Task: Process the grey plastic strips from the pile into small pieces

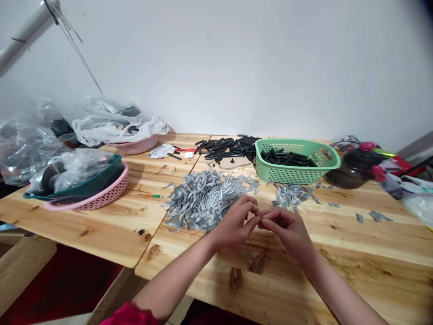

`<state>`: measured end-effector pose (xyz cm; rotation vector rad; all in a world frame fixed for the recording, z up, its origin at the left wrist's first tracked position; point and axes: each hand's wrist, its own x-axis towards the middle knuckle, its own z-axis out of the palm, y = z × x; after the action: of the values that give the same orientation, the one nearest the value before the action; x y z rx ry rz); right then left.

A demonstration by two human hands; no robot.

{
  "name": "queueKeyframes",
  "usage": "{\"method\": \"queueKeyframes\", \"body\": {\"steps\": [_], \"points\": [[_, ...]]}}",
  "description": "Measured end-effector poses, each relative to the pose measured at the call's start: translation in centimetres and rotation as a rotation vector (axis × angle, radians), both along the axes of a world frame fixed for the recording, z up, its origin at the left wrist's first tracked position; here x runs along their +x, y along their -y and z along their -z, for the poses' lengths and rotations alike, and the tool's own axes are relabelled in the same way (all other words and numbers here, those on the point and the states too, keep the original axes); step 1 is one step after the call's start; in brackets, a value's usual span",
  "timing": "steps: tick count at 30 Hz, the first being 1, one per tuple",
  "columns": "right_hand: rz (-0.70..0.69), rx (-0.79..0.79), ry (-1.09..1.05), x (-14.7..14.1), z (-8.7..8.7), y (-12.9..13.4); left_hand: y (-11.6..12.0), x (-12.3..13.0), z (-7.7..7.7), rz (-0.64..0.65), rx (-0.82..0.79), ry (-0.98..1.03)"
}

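Observation:
My left hand [238, 223] and my right hand [287, 228] meet fingertip to fingertip above the wooden table [341, 253]. Both are closed in a pinch; between them is something small and dark, mostly hidden by the fingers. Just beyond my left hand lies a heap of grey strips [199, 198]. A smaller scatter of grey strips [292, 195] lies past my right hand, in front of a green basket [287, 174] that holds black sticks [286, 158].
More black sticks [233, 146] lie beside the basket near the wall. A dark pot [358, 167] with pink handles stands at right. Pink baskets [111, 194] with plastic bags are at left. Small grey pieces [380, 216] lie on the right side.

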<state>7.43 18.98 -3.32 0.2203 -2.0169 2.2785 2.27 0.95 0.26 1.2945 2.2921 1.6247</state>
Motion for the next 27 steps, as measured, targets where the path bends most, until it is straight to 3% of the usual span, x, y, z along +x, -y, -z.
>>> {"method": "queueKeyframes", "body": {"steps": [6, 12, 16, 21, 27], "points": [[-0.05, -0.107, 0.117, -0.2, -0.3, 0.0, -0.5, 0.4, 0.3, -0.085, 0.032, -0.063], [-0.016, -0.163, 0.183, -0.2, -0.3, 0.0, -0.3, -0.1, 0.6, -0.136, 0.138, 0.191], [-0.007, -0.19, 0.207, -0.4, 0.0, -0.1, -0.5, -0.5, 0.7, -0.086, 0.13, 0.234], [0.053, -0.113, 0.228, -0.5, -0.3, 0.2, -0.8, -0.8, 1.0, -0.151, 0.267, 0.353], [0.089, -0.052, 0.201, -0.3, -0.8, 0.5, -0.9, -0.8, 1.2, -0.131, 0.343, 0.486]]}}
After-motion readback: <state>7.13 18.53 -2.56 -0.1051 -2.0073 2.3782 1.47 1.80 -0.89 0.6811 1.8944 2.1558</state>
